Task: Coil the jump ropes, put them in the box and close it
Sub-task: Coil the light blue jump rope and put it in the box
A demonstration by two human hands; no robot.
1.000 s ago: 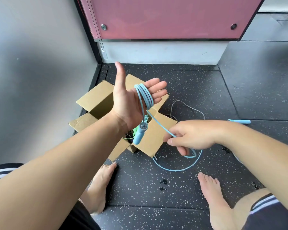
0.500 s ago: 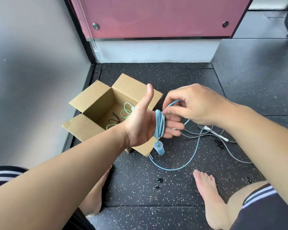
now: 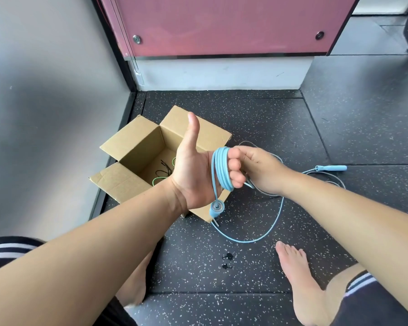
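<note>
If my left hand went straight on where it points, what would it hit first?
The right hand, close in front of it; they may already touch. The blue rope is coiled round the left hand.
</note>
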